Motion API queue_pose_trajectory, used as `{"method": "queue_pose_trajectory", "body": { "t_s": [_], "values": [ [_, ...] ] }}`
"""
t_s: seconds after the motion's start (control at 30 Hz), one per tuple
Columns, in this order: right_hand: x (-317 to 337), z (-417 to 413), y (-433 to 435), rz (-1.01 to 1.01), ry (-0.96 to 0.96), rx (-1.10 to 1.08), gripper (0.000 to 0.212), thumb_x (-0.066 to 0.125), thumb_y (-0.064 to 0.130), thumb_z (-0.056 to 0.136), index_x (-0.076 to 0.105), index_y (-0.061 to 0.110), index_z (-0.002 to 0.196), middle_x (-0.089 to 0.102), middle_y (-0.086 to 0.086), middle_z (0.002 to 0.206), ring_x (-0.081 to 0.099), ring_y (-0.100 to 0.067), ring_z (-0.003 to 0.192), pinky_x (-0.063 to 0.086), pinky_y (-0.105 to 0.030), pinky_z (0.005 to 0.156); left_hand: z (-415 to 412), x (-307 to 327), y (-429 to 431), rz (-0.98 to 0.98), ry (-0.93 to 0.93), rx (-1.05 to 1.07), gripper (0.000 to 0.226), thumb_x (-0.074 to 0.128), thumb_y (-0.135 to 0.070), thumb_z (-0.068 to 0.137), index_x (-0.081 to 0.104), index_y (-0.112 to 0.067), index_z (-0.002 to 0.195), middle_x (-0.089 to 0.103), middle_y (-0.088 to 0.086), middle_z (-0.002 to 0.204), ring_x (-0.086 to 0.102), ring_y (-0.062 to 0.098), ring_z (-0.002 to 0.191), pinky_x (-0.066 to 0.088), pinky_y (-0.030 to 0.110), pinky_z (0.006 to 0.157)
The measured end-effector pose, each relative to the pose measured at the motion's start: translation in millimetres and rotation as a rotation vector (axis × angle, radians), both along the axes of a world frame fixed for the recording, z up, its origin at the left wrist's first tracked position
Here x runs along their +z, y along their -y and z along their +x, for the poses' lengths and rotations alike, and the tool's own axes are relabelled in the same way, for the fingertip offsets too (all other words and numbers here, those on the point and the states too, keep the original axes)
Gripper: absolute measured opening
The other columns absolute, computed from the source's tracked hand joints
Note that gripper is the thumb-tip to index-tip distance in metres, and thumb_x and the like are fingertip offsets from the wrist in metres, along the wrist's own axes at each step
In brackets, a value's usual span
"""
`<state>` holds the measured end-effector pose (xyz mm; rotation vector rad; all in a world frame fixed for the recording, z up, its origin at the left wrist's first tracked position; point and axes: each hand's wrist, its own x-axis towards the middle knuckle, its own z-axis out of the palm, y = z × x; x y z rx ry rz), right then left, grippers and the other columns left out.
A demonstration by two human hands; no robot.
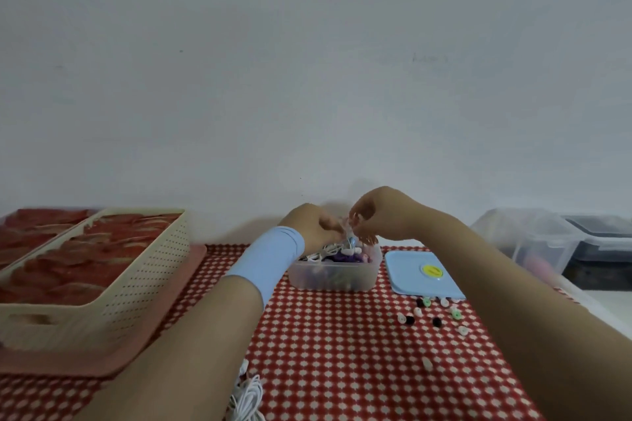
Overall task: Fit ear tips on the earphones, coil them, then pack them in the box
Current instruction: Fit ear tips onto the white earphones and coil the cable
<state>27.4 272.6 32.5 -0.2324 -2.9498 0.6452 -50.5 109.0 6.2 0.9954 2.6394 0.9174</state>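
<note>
A clear plastic box (335, 275) stands at the far middle of the red checked cloth, filled with tangled earphones in white and purple (337, 255). Both hands reach over it. My left hand (313, 225), with a light blue wrist band, and my right hand (372, 215) pinch a small earphone piece (350, 239) together just above the box. Several loose ear tips (436, 313) in black, green and white lie on the cloth to the right. A white earphone cable (248, 398) lies coiled near the front edge under my left forearm.
The box's light blue lid (422, 272) lies flat right of the box. A cream perforated basket (102, 270) with red items sits on a pink tray at left. Clear storage bins (533, 239) stand at the far right against the wall.
</note>
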Motion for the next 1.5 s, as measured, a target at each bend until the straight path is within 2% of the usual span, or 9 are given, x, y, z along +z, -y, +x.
{"method": "queue_pose_trajectory", "body": {
  "t_s": [0.2, 0.43, 0.6, 0.73, 0.83, 1.0, 1.13, 1.33, 1.5],
  "values": [
    [-24, -5, 2, 0.102, 0.031, -0.012, 0.041, 0.078, 0.026, 0.086, 0.07, 0.018, 0.126, 0.07, 0.001, 0.117, 0.06, -0.013, 0.095, 0.048, -0.025, 0.082, 1, -20, -2, 0.019, -0.129, 0.053, 0.026, 0.07, -0.021, 0.087, 0.066, -0.024, 0.113, 0.064, -0.007, 0.114, 0.061, 0.014, 0.103, 0.048, 0.027, 0.091],
    [-36, -8, 9, 0.244, 0.137, 0.039, 0.028, 0.063, 0.008, 0.091, 0.071, 0.027, 0.071, 0.06, 0.013, 0.065, 0.052, -0.008, 0.059, 0.036, -0.017, 0.054, 0, -29, 16, -0.061, -0.066, -0.026, 0.022, 0.059, -0.025, 0.095, 0.068, -0.029, 0.114, 0.067, -0.009, 0.118, 0.061, 0.01, 0.108, 0.046, 0.027, 0.099],
    [-9, 1, 27, 0.23, -0.067, -0.082, 0.029, 0.058, 0.003, 0.09, 0.079, 0.022, 0.094, 0.073, 0.005, 0.097, 0.066, -0.013, 0.085, 0.056, -0.03, 0.078, 7, -6, 52, 0.034, -0.117, 0.008, 0.027, 0.055, -0.024, 0.098, 0.067, -0.027, 0.122, 0.065, -0.011, 0.124, 0.059, 0.005, 0.109, 0.038, 0.019, 0.094],
    [7, 15, 82, 0.092, -0.027, 0.104, 0.03, 0.054, 0.004, 0.09, 0.078, 0.022, 0.089, 0.066, 0.014, 0.083, 0.059, -0.002, 0.072, 0.044, -0.013, 0.061, 12, 7, 97, -0.199, -0.111, 0.019, 0.024, 0.057, -0.02, 0.093, 0.07, -0.028, 0.112, 0.066, -0.009, 0.121, 0.06, 0.011, 0.108, 0.041, 0.023, 0.095],
    [-5, 17, 126, 0.048, 0.196, 0.282, 0.019, 0.063, 0.024, 0.093, 0.077, 0.025, 0.106, 0.074, 0.007, 0.106, 0.07, -0.012, 0.088, 0.059, -0.029, 0.079, 25, 7, 132, -0.44, -0.059, 0.002, 0.036, 0.058, -0.024, 0.092, 0.061, -0.028, 0.128, 0.06, -0.008, 0.132, 0.056, 0.014, 0.119, 0.039, 0.03, 0.106],
    [-33, 17, 180, -0.028, 0.709, 0.401, 0.095, 0.081, 0.058, 0.077, 0.038, 0.023, 0.154, 0.053, -0.003, 0.15, 0.068, -0.025, 0.11, 0.058, -0.034, 0.072, 38, -3, 176, -0.751, 0.14, -0.006, 0.087, 0.066, -0.051, 0.075, 0.029, -0.033, 0.152, 0.032, -0.008, 0.157, 0.035, 0.016, 0.141, 0.031, 0.038, 0.115],
    [-63, 16, 203, 0.036, 0.727, 0.384, 0.123, 0.096, 0.053, 0.054, 0.032, 0.027, 0.156, 0.051, -0.004, 0.151, 0.065, -0.029, 0.117, 0.057, -0.026, 0.061, 51, -5, 193, -0.93, 0.161, -0.012, 0.127, 0.082, -0.067, 0.046, 0.013, -0.049, 0.151, 0.019, -0.012, 0.16, 0.027, 0.019, 0.145, 0.03, 0.045, 0.116],
    [-53, 23, 201, -0.178, 0.67, 0.414, 0.076, 0.083, 0.004, 0.082, 0.045, 0.008, 0.148, 0.056, -0.014, 0.141, 0.069, -0.033, 0.101, 0.063, -0.031, 0.058, 54, -28, 183, -0.734, 0.019, 0.014, 0.089, 0.086, -0.039, 0.062, 0.041, -0.032, 0.14, 0.051, -0.007, 0.138, 0.054, 0.017, 0.118, 0.05, 0.037, 0.099],
    [-39, 32, 164, -0.177, 0.467, 0.294, 0.071, 0.084, 0.007, 0.08, 0.053, 0.008, 0.143, 0.053, -0.012, 0.139, 0.068, -0.031, 0.095, 0.065, -0.042, 0.064, 50, -24, 167, -0.487, 0.025, 0.006, 0.077, 0.084, -0.035, 0.068, 0.047, -0.035, 0.136, 0.049, -0.009, 0.139, 0.054, 0.015, 0.117, 0.047, 0.026, 0.09]
  ]
}}
